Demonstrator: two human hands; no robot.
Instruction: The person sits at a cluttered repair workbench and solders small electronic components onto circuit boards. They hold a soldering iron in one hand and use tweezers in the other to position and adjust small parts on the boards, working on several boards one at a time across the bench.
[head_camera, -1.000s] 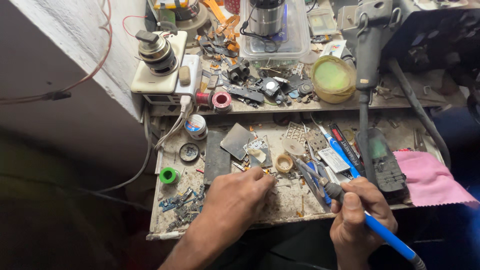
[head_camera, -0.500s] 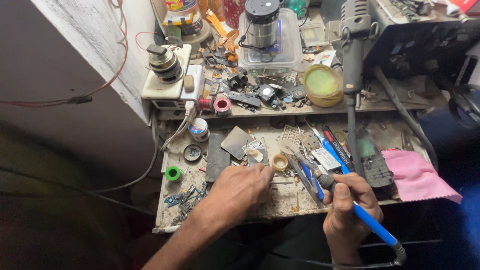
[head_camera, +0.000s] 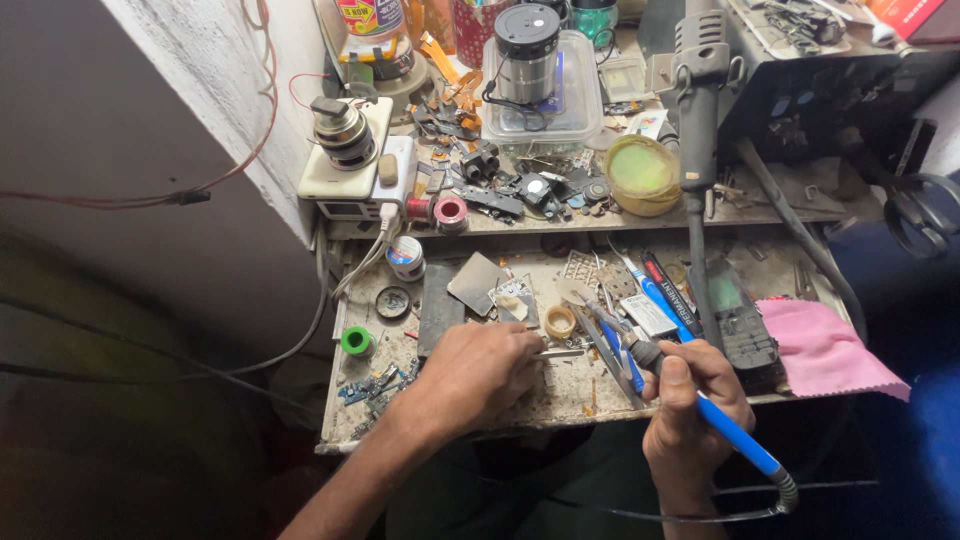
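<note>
From the head view, your right hand (head_camera: 690, 400) is closed in a pen grip around the blue-handled soldering iron (head_camera: 700, 405), its cable trailing off toward the lower right. The iron's tip points up and left toward the middle of the worktop (head_camera: 560, 400). Your left hand (head_camera: 480, 370) is curled, fingers pinched on a pair of tweezers (head_camera: 560, 353) whose thin metal end pokes out to the right, toward the iron's tip. What the tweezers grip is too small to tell.

Judging by this, the soldering is in hand but not finished: iron and tweezers are near each other, and I cannot tell whether the tip touches anything. A roll of tape (head_camera: 560, 321) lies just beyond the tweezers, a dark phone (head_camera: 740, 320) beside the pink cloth (head_camera: 830, 350), untouched.
</note>
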